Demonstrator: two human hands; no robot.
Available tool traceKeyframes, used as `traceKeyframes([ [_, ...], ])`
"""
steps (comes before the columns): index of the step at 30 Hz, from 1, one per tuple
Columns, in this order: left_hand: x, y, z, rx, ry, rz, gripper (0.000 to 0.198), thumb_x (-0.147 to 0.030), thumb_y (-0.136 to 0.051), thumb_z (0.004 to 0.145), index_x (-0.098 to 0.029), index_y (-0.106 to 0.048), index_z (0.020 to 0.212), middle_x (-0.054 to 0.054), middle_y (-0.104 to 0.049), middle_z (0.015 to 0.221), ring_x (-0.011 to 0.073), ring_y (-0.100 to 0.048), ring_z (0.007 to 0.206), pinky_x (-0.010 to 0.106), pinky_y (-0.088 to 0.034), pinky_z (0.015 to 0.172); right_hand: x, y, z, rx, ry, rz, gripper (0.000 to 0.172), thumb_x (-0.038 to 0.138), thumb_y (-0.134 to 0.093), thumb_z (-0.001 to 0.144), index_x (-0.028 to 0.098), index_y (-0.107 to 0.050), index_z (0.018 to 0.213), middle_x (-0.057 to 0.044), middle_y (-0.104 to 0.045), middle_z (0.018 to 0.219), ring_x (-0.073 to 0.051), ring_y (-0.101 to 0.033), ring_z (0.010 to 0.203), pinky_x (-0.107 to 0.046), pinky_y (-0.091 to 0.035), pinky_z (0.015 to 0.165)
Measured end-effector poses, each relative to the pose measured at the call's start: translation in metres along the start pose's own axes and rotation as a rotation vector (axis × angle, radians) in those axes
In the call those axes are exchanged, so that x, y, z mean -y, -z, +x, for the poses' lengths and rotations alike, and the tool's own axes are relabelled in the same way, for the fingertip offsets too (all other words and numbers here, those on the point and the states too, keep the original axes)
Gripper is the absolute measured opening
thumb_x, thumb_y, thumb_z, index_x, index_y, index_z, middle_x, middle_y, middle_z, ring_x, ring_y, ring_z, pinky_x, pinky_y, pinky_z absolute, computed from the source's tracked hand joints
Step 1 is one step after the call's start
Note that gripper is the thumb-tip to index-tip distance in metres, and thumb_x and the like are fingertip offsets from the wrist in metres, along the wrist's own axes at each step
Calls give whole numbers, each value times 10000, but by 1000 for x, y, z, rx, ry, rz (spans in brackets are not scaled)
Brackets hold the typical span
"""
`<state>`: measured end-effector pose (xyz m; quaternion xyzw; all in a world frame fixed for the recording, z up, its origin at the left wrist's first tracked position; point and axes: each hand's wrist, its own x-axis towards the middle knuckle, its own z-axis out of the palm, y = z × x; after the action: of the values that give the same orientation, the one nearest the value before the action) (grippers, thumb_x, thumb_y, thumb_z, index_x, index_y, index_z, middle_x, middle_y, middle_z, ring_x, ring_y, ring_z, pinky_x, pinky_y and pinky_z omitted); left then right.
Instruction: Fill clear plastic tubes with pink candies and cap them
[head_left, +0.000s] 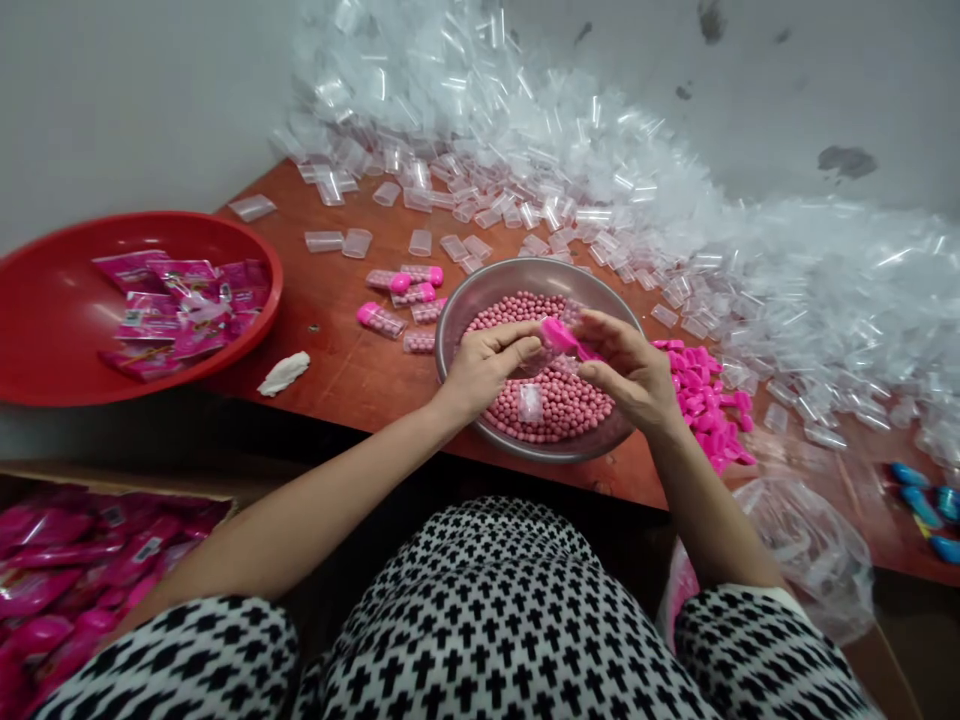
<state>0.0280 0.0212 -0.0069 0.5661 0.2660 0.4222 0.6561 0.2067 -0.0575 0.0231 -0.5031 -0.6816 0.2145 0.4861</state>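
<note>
My left hand (487, 365) is closed, its thumb and fingers pinching a small clear plastic tube over a metal bowl (536, 272). Bright pink caps (559, 333) show between my two hands, at the tube's end. My right hand (634, 370) curls around the pink pieces from the other side; how many it holds is partly hidden. Small pink balls (555, 415) fill the bottom of the bowl, and one clear tube (530, 403) lies on them. Left of the bowl lie several filled tubes with pink caps (381, 319).
Empty clear tubes (465, 190) are heaped along the wall. Loose pink caps (701, 400) lie right of the bowl, blue pieces (919, 500) farther right. A red basin (45, 300) holds pink packets; a box of pink packets (67, 560) stands lower left. A plastic bag (810, 550) hangs at right.
</note>
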Motion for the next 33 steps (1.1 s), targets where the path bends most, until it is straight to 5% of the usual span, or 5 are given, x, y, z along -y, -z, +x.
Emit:
traceKeyframes([
  [3, 2, 0, 2, -32, 12, -85, 338, -352, -723, 741, -188, -735, 1036, 74, -734, 1031, 208, -691, 886, 350, -570, 800, -7, 2, -8, -91, -246, 340, 435, 427, -760, 724, 269, -630, 1108, -38, -691, 1073, -183, -686, 894, -332, -581, 779],
  [7, 1, 0, 0, 45, -96, 68, 265, -323, -725, 745, -201, -754, 979, 72, -737, 1023, 222, -674, 976, 377, -517, 927, -12, 2, -6, -164, -370, 562, 420, 507, -814, 616, 239, -667, 904, 5, -692, 830, -128, -654, 654, -266, -569, 627],
  [16, 1, 2, -3, 97, -241, 270, 206, -291, -688, 777, -226, -755, 960, 85, -690, 1113, 214, -614, 1085, 396, -452, 1010, -1, -11, 11, 311, -742, 807, 499, 615, -706, 675, 181, -660, 916, -79, -719, 838, -242, -687, 879, -424, -588, 766],
  [26, -3, -1, -4, 111, -314, 268, 162, -261, -638, 814, -224, -759, 915, 57, -725, 1029, 202, -637, 1035, 366, -463, 986, 1, -32, 12, 74, -757, 856, 336, 488, -728, 643, 202, -627, 788, -30, -713, 734, -246, -685, 874, -492, -555, 856],
  [33, -7, 12, 11, -23, -226, 217, 285, -380, -633, 817, -192, -734, 1005, 68, -726, 1064, 223, -653, 1022, 380, -496, 951, -5, -23, 25, 118, -693, 689, 613, 760, -544, 713, 200, -627, 945, -99, -711, 972, -231, -684, 932, -416, -591, 811],
])
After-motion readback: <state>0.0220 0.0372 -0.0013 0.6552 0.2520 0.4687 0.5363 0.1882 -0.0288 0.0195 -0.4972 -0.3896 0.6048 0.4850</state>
